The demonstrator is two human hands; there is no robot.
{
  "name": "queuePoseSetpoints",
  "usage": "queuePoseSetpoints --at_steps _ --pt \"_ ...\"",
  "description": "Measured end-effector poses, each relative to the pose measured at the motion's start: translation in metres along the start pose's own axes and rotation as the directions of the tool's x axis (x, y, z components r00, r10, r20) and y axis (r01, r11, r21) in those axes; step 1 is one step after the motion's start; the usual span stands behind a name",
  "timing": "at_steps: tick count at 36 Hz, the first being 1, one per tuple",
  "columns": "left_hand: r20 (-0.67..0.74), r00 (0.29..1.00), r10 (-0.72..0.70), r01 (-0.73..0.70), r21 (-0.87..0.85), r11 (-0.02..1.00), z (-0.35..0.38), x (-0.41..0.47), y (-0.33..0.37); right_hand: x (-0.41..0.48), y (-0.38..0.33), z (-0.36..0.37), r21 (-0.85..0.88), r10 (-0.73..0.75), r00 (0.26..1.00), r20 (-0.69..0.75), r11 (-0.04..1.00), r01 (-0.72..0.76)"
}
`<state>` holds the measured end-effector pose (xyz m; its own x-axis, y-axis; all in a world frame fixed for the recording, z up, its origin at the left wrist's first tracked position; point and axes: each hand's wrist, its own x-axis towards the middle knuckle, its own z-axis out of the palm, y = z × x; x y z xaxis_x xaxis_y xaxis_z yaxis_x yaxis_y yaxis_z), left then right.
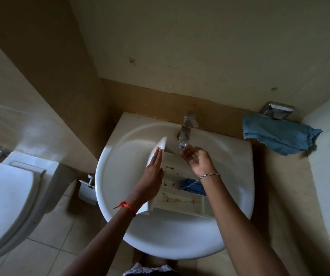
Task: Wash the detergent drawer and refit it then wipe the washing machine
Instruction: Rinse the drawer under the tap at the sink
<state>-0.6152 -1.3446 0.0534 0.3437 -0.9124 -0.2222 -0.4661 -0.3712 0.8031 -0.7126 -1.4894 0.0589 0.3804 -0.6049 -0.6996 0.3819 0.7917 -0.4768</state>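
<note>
A: What's hidden on the drawer [180, 188]?
B: The left hand [152, 176] covers its front panel; the right wrist crosses the blue insert [190, 185].
A: And the toilet [6, 206]?
B: Cut off by the left edge. The fingertips [188, 151] under the tap [186, 132] are blurred.
</note>
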Motion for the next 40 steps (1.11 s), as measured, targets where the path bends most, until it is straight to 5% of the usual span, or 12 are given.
queuePoseSetpoints --at_steps 4,16,21,25,29,32,36,40 --pt "-0.020 1.000 -0.023 0.023 0.017 1.000 -0.002 -0.001 0.001 0.007 0.011 0.008 0.007 0.124 0.991 0.052 0.992 -0.125" --pt "-0.026 0.990 -0.136 0.136 0.013 0.991 -0.009 -0.005 0.004 0.020 0.017 0.021 0.018 0.201 0.974 0.107 0.979 -0.204" --pt "-0.028 0.991 -0.130 0.130 0.004 0.992 -0.017 -0.005 0.003 0.011 0.019 0.021 -0.272 0.229 0.967 0.113 0.943 -0.192" --pt "-0.012 0.991 -0.134 0.134 -0.020 0.991 -0.021 -0.005 0.004 0.007 0.004 0.012 -0.685 0.256 0.961 0.107 0.719 -0.115" --pt "-0.005 0.990 -0.143 0.143 -0.005 0.990 -0.020 -0.006 0.006 0.007 -0.016 0.003 -0.779 0.195 0.980 0.028 0.619 -0.101" --pt "-0.003 0.988 -0.153 0.153 0.013 0.988 -0.020 -0.006 0.005 0.008 -0.025 -0.001 -0.710 0.126 0.992 0.023 0.701 -0.072" --pt "-0.001 0.987 -0.160 0.160 0.026 0.987 -0.021 -0.006 0.004 0.009 -0.023 0.001 -0.369 0.131 0.990 0.045 0.924 -0.105" --pt "0.008 0.987 -0.160 0.159 0.018 0.987 -0.021 -0.007 0.005 0.012 -0.014 0.008 -0.118 0.197 0.973 0.116 0.976 -0.184"
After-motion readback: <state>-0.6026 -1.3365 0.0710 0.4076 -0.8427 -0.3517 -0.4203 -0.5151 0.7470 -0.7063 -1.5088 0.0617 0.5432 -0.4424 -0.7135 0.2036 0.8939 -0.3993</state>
